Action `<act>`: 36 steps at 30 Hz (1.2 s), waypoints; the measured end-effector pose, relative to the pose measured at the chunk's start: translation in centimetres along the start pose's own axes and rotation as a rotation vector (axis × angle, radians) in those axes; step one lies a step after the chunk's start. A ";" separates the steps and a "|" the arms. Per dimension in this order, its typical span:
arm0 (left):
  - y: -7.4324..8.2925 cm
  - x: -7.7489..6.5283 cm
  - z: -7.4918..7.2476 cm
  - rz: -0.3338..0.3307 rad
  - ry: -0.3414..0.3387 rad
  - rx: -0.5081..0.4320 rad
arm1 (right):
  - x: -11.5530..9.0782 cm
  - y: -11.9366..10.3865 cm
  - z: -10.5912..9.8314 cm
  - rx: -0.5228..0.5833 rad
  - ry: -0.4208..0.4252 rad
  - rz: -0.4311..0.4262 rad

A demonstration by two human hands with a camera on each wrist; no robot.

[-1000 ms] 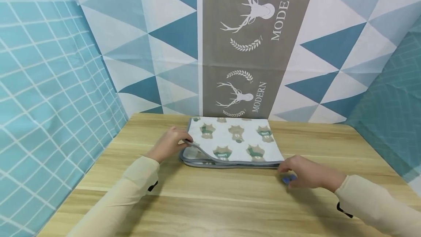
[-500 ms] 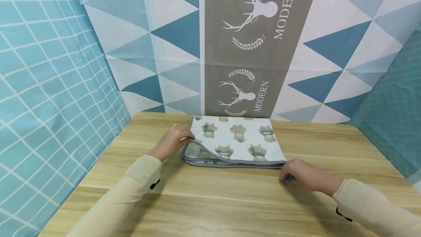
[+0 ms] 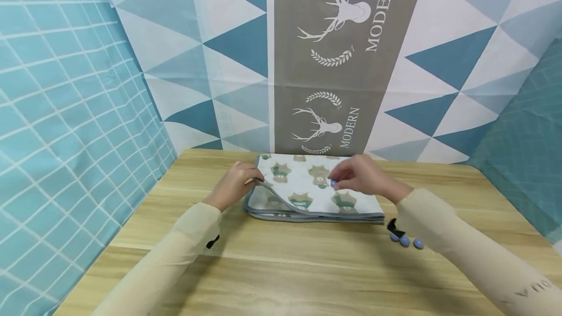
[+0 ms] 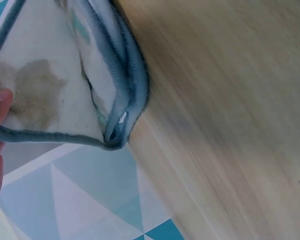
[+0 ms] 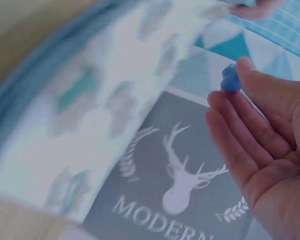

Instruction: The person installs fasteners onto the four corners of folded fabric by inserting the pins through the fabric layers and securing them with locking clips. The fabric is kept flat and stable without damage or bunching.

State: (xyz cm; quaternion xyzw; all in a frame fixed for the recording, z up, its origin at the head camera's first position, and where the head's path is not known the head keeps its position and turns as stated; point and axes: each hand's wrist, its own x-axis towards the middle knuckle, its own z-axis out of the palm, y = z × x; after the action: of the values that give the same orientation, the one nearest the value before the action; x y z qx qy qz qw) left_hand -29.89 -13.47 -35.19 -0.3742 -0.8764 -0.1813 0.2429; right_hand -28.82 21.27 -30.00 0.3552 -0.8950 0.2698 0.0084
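A folded cloth (image 3: 290, 189), white with bear prints and edged in grey, is laid on the bench (image 3: 281, 277) near the middle of its far edge. Its left front corner is lifted and pinched by the left hand (image 3: 234, 187), so that a gap is left between the layers on that side. A small blue piece (image 5: 231, 79) is pinched between the thumb and fingertips of the right hand (image 3: 362, 174) and is seen over the cloth in the head view; whether the cloth is touched by it cannot be told. Three more blue pieces (image 3: 405, 241) are grouped on the bench, nearer its right edge than its left, beside the right sleeve (image 3: 478, 257). "MODERN" can be read twice on the grey-brown panel (image 3: 325, 74) behind the bench's far edge, each time next to a printed stag's head. The dark characters printed on the right sleeve cannot be made out.
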 end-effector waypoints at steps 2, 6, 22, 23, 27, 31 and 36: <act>0.1 0.3 0.0 0.006 0.000 -0.003 | 1.6 -0.3 -0.1 0.046 0.007 0.007; 0.3 0.6 0.0 -0.004 0.005 -0.014 | 4.6 -0.3 1.0 0.233 -0.014 0.083; 0.8 0.7 -0.2 -0.031 -0.001 -0.020 | 10.3 -0.1 8.0 0.829 0.034 0.244; 0.8 0.7 -0.2 -0.031 0.002 -0.022 | 10.4 -0.1 8.3 0.846 0.041 0.246; 0.9 0.8 0.0 -0.029 0.007 -0.023 | 10.7 -0.2 9.1 0.846 0.043 0.240; 0.9 0.8 0.1 -0.024 -0.003 -0.020 | 11.0 -0.5 9.5 0.837 0.027 0.241; 1.0 0.9 0.1 -0.035 -0.009 -0.046 | 11.1 -0.6 9.7 0.841 0.022 0.221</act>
State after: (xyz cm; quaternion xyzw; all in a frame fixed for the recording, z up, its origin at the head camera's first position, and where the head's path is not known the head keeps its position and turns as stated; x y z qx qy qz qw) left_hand -29.72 -12.29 -34.61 -0.3651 -0.8796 -0.2038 0.2270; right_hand -35.04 9.14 -35.68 0.2269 -0.7396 0.6141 -0.1565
